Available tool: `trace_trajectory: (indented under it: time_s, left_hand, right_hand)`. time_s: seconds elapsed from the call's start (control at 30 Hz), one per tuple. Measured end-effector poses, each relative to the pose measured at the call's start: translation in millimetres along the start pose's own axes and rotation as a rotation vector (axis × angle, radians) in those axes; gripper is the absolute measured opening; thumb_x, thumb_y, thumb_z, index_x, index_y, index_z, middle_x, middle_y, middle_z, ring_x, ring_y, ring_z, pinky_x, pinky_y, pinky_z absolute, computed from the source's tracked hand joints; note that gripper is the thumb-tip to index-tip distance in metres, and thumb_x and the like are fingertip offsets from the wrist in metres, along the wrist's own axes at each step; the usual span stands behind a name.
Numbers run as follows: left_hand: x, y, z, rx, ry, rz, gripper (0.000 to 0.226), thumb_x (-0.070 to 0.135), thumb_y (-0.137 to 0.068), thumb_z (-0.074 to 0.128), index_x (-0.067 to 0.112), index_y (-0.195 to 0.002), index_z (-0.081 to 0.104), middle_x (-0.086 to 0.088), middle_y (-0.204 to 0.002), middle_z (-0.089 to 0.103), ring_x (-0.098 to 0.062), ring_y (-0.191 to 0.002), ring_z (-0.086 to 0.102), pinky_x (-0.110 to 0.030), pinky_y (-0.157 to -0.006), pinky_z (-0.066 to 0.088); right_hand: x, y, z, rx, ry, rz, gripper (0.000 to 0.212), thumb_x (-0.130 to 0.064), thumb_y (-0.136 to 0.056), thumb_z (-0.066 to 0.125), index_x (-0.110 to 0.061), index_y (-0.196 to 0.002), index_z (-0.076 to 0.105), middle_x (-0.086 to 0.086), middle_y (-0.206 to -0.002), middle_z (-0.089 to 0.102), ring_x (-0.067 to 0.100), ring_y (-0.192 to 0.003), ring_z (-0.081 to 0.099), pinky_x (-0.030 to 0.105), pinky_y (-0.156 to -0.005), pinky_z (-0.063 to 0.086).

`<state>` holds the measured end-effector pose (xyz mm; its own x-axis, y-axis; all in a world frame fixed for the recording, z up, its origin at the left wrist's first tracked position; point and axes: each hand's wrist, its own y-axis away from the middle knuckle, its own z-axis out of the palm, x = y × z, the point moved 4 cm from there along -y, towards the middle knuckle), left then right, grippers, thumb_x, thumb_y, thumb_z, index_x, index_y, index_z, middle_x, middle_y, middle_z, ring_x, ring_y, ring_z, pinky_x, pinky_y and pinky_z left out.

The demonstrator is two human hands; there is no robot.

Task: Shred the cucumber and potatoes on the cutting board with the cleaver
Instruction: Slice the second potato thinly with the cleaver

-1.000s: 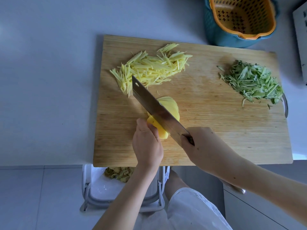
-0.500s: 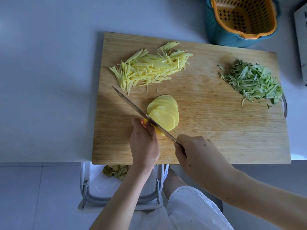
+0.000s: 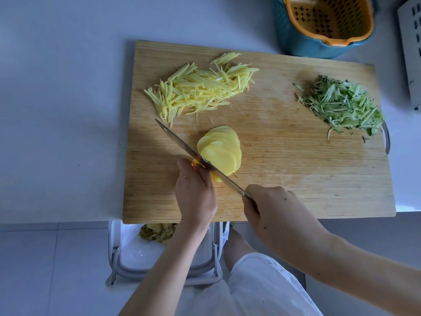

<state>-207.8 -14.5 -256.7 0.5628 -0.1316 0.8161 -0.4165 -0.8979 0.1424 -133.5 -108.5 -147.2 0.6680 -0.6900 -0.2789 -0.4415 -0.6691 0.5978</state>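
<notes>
The right hand (image 3: 273, 215) is closed in a fist round the handle of the cleaver (image 3: 182, 144), hiding the handle completely. The blade is seen edge-on as a thin line, so its face cannot be made out. It stands in the potato (image 3: 216, 177), close against the knuckles of the left hand (image 3: 196, 197). That hand's curled fingers clamp the uncut piece at the near middle of the board (image 3: 296, 179) and cover most of it. Fanned slices (image 3: 221, 149) lean just beyond the blade. Potato shreds (image 3: 200, 90) lie at the far left of the board and cucumber shreds (image 3: 341, 106) at the far right. The orange basket (image 3: 328, 19), in a blue tub (image 3: 293, 37), and a white slotted panel (image 3: 412, 53) are cut off by the frame. Below the counter (image 3: 57, 87), the board's edge and the left forearm partly hide a bin (image 3: 127, 252) holding peelings (image 3: 157, 231).
</notes>
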Motion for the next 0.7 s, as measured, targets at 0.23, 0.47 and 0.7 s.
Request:
trace_trajectory:
  time_s: [0.23,0.47,0.7]
  left_hand:
    - [2.9,-1.4,-0.5,0.002,-0.002,-0.022,0.016,0.011,-0.1,0.038,0.011,-0.086,0.031,-0.008,-0.07,0.052,-0.021,-0.055,0.039,-0.03,-0.047,0.015]
    - [3.2,-1.0,-0.8,-0.004,0.014,-0.036,0.015,0.01,-0.1,0.038,0.012,-0.086,0.03,-0.009,-0.07,0.052,-0.026,-0.056,0.044,-0.032,-0.051,0.016]
    - [-1.1,-2.2,1.3,0.009,0.011,-0.013,0.016,0.01,-0.098,0.04,0.012,-0.085,0.032,-0.015,-0.069,0.056,-0.037,-0.059,0.053,-0.033,-0.05,0.025]
  right_hand:
    - [0.8,-4.5,-0.4,-0.027,0.023,0.002,0.033,-0.024,-0.097,0.034,-0.02,-0.064,0.029,0.0,-0.059,0.041,0.016,-0.048,0.036,0.025,-0.044,0.025]
    - [-4.2,-23.0,0.5,-0.027,0.024,-0.031,0.036,-0.023,-0.097,0.032,-0.02,-0.062,0.027,-0.002,-0.06,0.038,0.016,-0.049,0.035,0.024,-0.043,0.024]
    - [-7.1,-50.5,23.1,0.016,0.06,-0.068,0.025,-0.02,-0.097,0.033,-0.016,-0.073,0.031,-0.001,-0.059,0.033,0.017,-0.049,0.032,0.028,-0.043,0.021]
